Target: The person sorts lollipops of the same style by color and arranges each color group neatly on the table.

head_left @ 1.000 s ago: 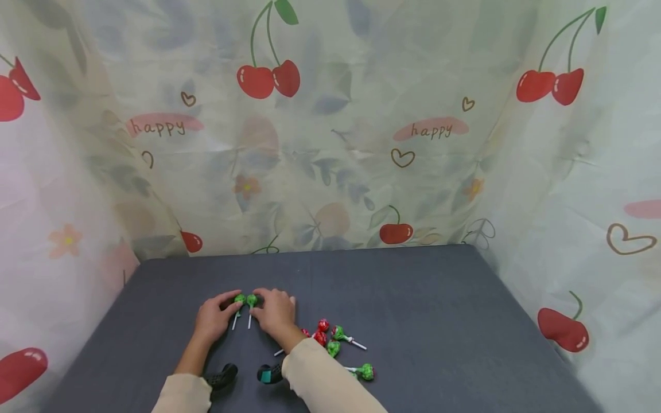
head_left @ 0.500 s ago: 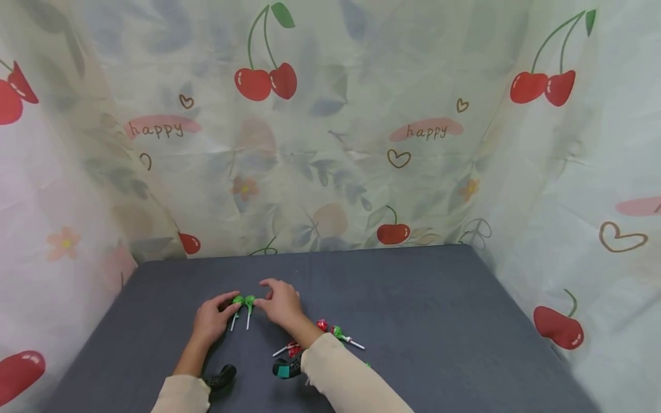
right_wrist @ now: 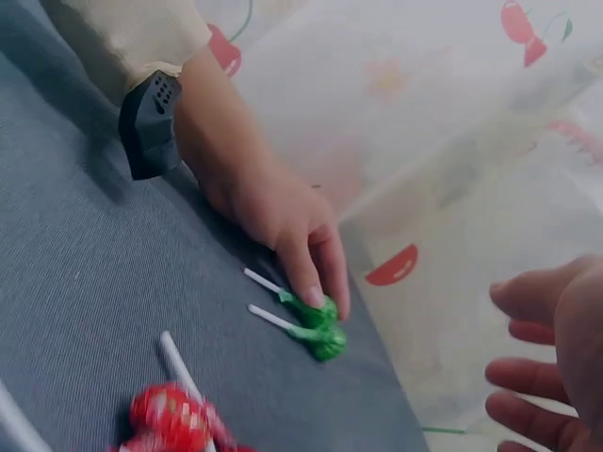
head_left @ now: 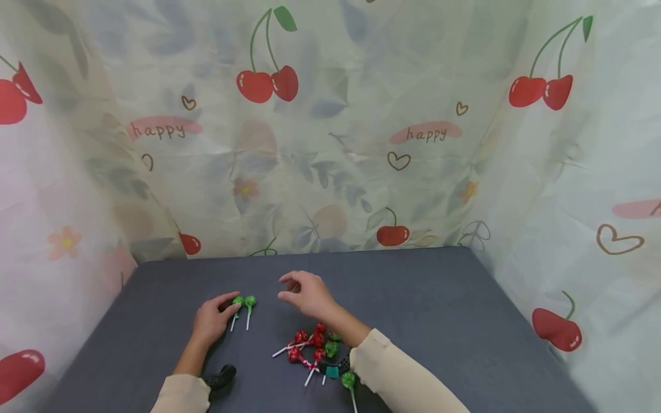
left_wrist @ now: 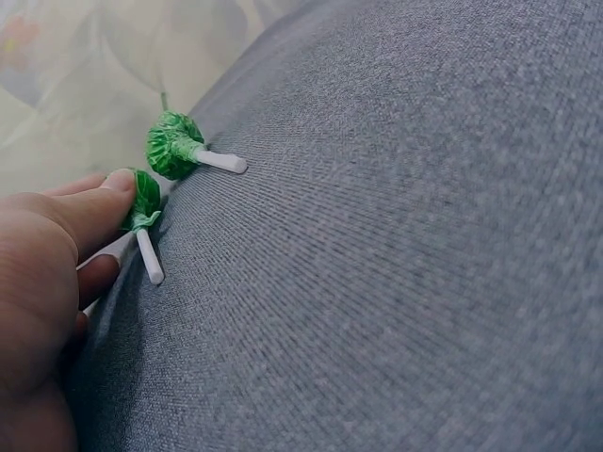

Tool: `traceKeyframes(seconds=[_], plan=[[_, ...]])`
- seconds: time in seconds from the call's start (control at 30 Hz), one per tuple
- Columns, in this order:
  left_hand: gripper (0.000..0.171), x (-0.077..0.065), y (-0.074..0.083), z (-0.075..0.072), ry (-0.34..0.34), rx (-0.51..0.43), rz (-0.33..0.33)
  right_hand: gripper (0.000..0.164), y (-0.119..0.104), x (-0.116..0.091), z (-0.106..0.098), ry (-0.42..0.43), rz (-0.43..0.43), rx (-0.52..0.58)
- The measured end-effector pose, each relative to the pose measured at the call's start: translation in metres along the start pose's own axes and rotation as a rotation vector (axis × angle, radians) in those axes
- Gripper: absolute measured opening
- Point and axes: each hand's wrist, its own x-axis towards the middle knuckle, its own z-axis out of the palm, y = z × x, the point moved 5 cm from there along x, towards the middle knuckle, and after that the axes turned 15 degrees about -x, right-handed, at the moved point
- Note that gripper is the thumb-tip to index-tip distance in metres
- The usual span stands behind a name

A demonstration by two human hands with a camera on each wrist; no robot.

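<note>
Lollipops, two green (head_left: 250, 301), are set side by side on the table (head_left: 413, 298), left side, one pinched by the left hand (head_left: 210, 320); that much looks done. Nothing held by the right hand (head_left: 308, 293), fingers loosely bent. Other green lollipops (head_left: 331, 349) are left among red lollipops (head_left: 301, 336), shown in head view only; just reds are caught by right wrist view.

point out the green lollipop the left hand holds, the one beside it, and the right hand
Held green lollipop (left_wrist: 145, 199): left wrist view, wrapped head
Neighbouring green lollipop (left_wrist: 175, 147): left wrist view, wrapped head
Right hand (head_left: 307, 293): head view, its back
</note>
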Motion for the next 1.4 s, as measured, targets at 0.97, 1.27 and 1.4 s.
traceKeyframes(seconds=[0.97, 1.27, 1.4], plan=[[0.038, -0.007, -0.001, -0.002, -0.013, -0.013, -0.003, 0.020, 0.082, -0.093, -0.023, -0.019, -0.049, -0.041], [0.039, -0.005, -0.001, 0.002, -0.005, 0.001, -0.020, 0.026, 0.095, -0.107, -0.013, -0.047, -0.146, -0.208], [0.039, -0.003, -0.001, 0.003, -0.007, -0.001, -0.024, 0.026, 0.099, -0.109, -0.010, -0.061, -0.153, -0.232]])
